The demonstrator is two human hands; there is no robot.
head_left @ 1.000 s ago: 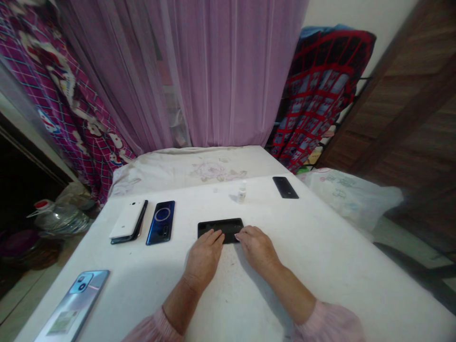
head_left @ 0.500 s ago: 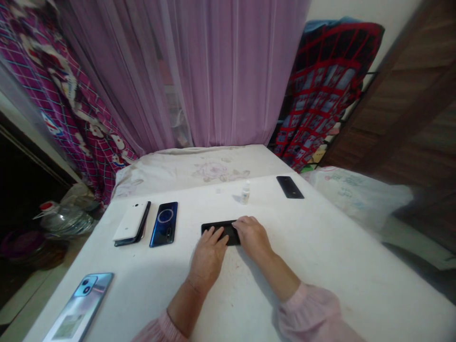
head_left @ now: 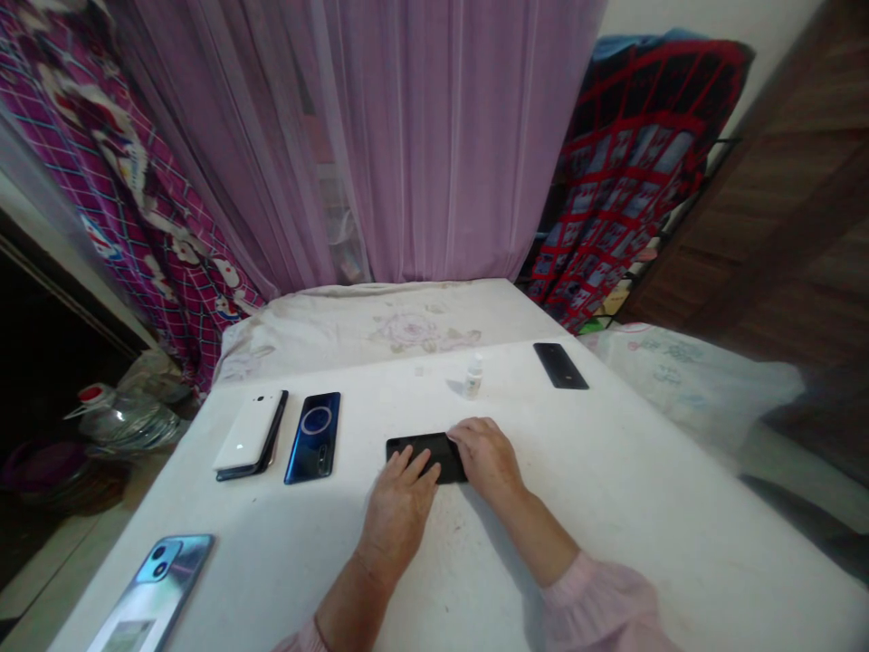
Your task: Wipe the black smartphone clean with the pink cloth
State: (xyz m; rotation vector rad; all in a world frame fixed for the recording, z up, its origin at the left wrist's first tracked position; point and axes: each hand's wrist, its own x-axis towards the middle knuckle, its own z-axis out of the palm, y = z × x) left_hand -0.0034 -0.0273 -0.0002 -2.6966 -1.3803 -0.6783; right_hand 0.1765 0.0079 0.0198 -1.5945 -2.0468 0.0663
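Observation:
A black phone (head_left: pixel 441 453) lies flat and crosswise on the white table, between both hands. My left hand (head_left: pixel 400 512) rests on its left part with the fingers stretched and spread over the dark surface. At the phone's right end, my right hand (head_left: pixel 490 460) has its fingers bent together around the far corner, gripping it. Those fingertips are partly hidden by the hand. A small white bottle (head_left: pixel 473 377) stands upright just beyond the phone.
To the left are a blue phone (head_left: pixel 313 438) and a stack topped by a white phone (head_left: pixel 250 431). A silvery-blue phone (head_left: pixel 153 589) lies near the front left edge, and another dark phone (head_left: pixel 560 366) at the back right. Purple curtains (head_left: pixel 448 136) hang behind the table (head_left: pixel 644 507).
The whole view has shifted slightly, so the table's things appear a little lower. Both hands stay on the black phone in nearly the same pose.

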